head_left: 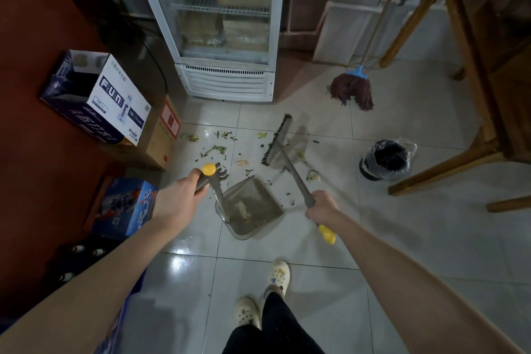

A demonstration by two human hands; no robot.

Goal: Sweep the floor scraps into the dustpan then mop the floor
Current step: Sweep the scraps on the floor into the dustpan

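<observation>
Landmark: dustpan [253, 207], grey, flat on the tile floor [402, 224], mouth open toward the fridge [224, 37].

Far left of dustpan: stacked cardboard boxes [115, 106] against the wall, blue carton [126, 204] nearer the camera.

Just left of dustpan: left hand [179, 198] closed around the dustpan handle [208, 178], grey shaft, yellow cap on top. Looks like light rigid plastic; grip near the top of the upright handle gives tilt control, lip probably needs pressing to the tile so scraps don't slide under.

Beyond dustpan, toward the fridge: scraps [215, 149], green leafy bits and peel, spread left to right. Light, soft, maybe damp, so likely to smear or stick rather than roll; short strokes judged better.

In dustpan: a little debris already collected.

Right of and beyond dustpan: broom [277, 141], bristle head among the scraps, well short of the pan mouth. Stiff handle, flexible bristles, light. Right hand [323, 208] wrapped tight on the grey shaft, yellow end sticking out behind the fist.

Far right of dustpan: mop [352, 90], red string head resting on the floor near the fridge, untouched; soft head, heavy once wet, best held on the long pole. Small bin [385, 159] with black liner beside a wooden table leg [445, 172].

Sweeping stage underway, mopping not started.
</observation>
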